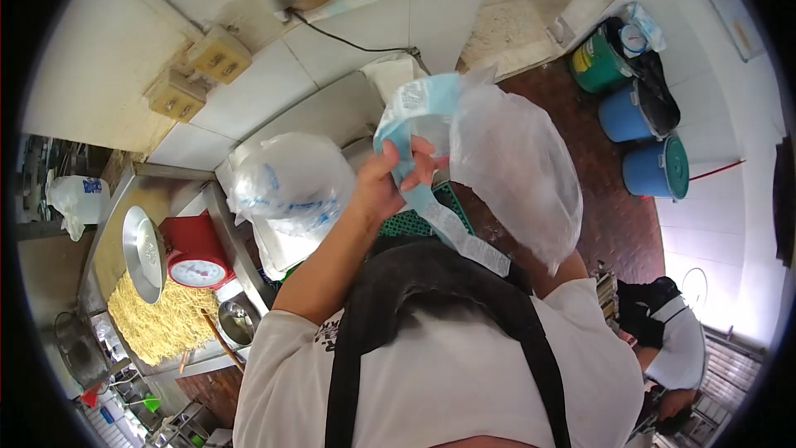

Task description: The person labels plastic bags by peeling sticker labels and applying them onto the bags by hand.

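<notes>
My left hand (390,178) is closed around a light-blue printed plastic strip (439,220). The strip loops above the fingers, and its tail hangs down toward my apron (423,270). White panels with small print show along it. Beside it, to the right, a large clear plastic bag (518,170) bulges out in front of my right forearm (557,274). That bag hides my right hand, so its fingers and grip cannot be made out. Left of my left hand sits another puffed clear bag with blue print (290,178).
A green crate (427,214) lies below my hands. At left are a red scale (199,253), a metal pan (143,255) and a heap of yellow noodles (157,319). Lidded buckets (655,168) line the right wall. Another person (676,340) is at lower right.
</notes>
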A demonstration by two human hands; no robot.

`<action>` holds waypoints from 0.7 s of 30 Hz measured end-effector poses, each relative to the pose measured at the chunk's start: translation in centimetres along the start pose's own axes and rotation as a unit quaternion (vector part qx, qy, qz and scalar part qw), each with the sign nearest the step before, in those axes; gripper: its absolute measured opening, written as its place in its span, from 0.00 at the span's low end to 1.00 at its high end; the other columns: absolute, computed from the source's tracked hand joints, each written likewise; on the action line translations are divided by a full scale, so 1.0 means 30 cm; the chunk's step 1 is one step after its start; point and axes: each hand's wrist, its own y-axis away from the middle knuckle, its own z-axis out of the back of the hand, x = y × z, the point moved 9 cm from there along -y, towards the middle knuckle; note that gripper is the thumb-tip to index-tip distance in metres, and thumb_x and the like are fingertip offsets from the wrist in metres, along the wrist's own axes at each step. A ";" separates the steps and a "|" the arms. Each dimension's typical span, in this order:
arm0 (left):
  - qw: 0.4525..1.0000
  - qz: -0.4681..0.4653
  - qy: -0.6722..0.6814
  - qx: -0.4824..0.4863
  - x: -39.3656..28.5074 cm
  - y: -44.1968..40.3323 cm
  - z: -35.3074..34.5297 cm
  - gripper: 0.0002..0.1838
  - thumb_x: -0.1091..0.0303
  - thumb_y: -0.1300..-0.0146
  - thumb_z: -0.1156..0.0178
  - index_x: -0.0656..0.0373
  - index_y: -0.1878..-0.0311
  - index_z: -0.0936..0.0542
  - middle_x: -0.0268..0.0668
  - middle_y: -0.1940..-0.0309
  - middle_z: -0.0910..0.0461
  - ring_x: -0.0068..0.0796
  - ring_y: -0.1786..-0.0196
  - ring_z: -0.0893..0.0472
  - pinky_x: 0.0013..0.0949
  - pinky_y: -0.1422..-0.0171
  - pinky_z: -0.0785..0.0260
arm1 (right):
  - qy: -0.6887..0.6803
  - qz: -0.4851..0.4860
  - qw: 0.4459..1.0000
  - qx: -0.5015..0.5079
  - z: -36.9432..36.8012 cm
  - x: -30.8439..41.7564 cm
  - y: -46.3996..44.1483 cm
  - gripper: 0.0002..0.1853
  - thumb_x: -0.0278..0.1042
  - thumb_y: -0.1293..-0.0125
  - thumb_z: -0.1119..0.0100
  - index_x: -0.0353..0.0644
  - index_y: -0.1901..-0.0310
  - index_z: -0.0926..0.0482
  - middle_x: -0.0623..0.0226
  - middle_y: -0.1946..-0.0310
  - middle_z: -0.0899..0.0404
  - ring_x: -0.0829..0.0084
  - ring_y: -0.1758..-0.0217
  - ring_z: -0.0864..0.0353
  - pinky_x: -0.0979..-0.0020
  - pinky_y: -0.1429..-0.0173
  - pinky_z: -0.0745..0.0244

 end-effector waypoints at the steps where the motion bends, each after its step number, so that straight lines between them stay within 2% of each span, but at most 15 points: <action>1: 0.999 -0.024 -0.043 -0.019 -0.026 -0.037 -0.029 0.41 0.37 0.39 0.37 0.64 0.36 0.27 0.41 0.51 0.19 0.18 0.80 0.35 0.45 0.36 0.32 | 0.005 -0.004 1.000 -0.008 0.037 0.003 -0.016 0.13 0.31 0.27 0.46 0.38 0.45 0.23 0.66 0.49 0.19 0.75 0.48 0.21 0.70 0.44 0.25; 2: 0.990 -0.049 -0.114 -0.063 -0.043 -0.079 -0.048 0.42 0.37 0.42 0.34 0.65 0.36 0.27 0.39 0.53 0.18 0.18 0.79 0.35 0.44 0.38 0.32 | 0.013 -0.008 1.000 -0.016 0.073 0.007 -0.023 0.13 0.31 0.27 0.46 0.38 0.45 0.23 0.66 0.49 0.19 0.75 0.49 0.21 0.71 0.44 0.25; 5: 0.960 0.004 -0.259 -0.103 0.016 -0.149 -0.019 0.43 0.50 0.47 0.24 0.65 0.33 0.30 0.35 0.52 0.18 0.14 0.73 0.34 0.32 0.46 0.32 | 0.033 -0.029 0.998 -0.037 0.174 -0.004 -0.050 0.13 0.30 0.27 0.46 0.37 0.45 0.23 0.66 0.49 0.19 0.76 0.49 0.21 0.71 0.44 0.25; 6: 0.938 0.082 -0.324 -0.096 0.051 -0.153 -0.014 0.43 0.53 0.46 0.24 0.64 0.32 0.31 0.35 0.50 0.20 0.14 0.70 0.33 0.30 0.46 0.32 | 0.038 -0.036 0.998 -0.041 0.205 -0.009 -0.058 0.13 0.30 0.27 0.46 0.37 0.45 0.23 0.66 0.50 0.19 0.76 0.49 0.21 0.71 0.45 0.25; 8: 0.919 0.074 -0.347 -0.171 0.088 -0.169 -0.030 0.34 0.68 0.47 0.25 0.64 0.38 0.28 0.31 0.60 0.22 0.18 0.60 0.25 0.22 0.56 0.34 | 0.049 -0.050 0.996 -0.047 0.257 -0.027 -0.076 0.12 0.29 0.27 0.46 0.37 0.45 0.23 0.66 0.50 0.19 0.76 0.50 0.21 0.72 0.45 0.26; 11: 0.864 -0.033 -0.339 -0.371 0.112 -0.138 0.074 0.27 0.64 0.44 0.26 0.64 0.45 0.25 0.31 0.67 0.24 0.18 0.65 0.25 0.24 0.60 0.33 | 0.059 -0.077 0.994 -0.050 0.311 -0.063 -0.080 0.12 0.29 0.27 0.47 0.37 0.45 0.23 0.66 0.50 0.19 0.76 0.50 0.21 0.72 0.45 0.26; 14: 0.874 0.039 -0.271 -0.402 0.130 -0.088 0.085 0.27 0.60 0.43 0.26 0.61 0.47 0.27 0.32 0.64 0.23 0.21 0.64 0.25 0.28 0.65 0.33 | 0.072 -0.095 0.992 -0.048 0.340 -0.082 -0.083 0.12 0.28 0.27 0.47 0.37 0.45 0.23 0.66 0.51 0.19 0.77 0.51 0.21 0.73 0.46 0.26; 17: 0.879 0.259 -0.217 -0.335 0.235 -0.001 0.111 0.25 0.58 0.42 0.27 0.61 0.49 0.26 0.33 0.63 0.23 0.24 0.63 0.23 0.31 0.65 0.30 | 0.094 -0.103 0.989 -0.046 0.366 -0.087 -0.096 0.12 0.28 0.27 0.47 0.37 0.45 0.24 0.66 0.51 0.19 0.77 0.52 0.21 0.73 0.46 0.26; 18: 0.885 0.266 -0.202 -0.325 0.238 -0.005 0.086 0.22 0.60 0.42 0.27 0.58 0.49 0.25 0.32 0.62 0.23 0.25 0.63 0.22 0.30 0.65 0.31 | 0.106 -0.106 0.988 -0.046 0.377 -0.086 -0.097 0.12 0.28 0.27 0.47 0.37 0.45 0.24 0.66 0.51 0.19 0.77 0.52 0.21 0.73 0.47 0.26; 21: 0.873 0.121 -0.177 -0.438 0.161 0.019 0.105 0.22 0.64 0.43 0.28 0.54 0.48 0.24 0.31 0.62 0.22 0.25 0.63 0.22 0.30 0.63 0.31 | 0.155 -0.101 0.982 -0.048 0.409 -0.071 -0.125 0.12 0.27 0.27 0.48 0.37 0.45 0.24 0.66 0.52 0.19 0.77 0.52 0.21 0.74 0.47 0.26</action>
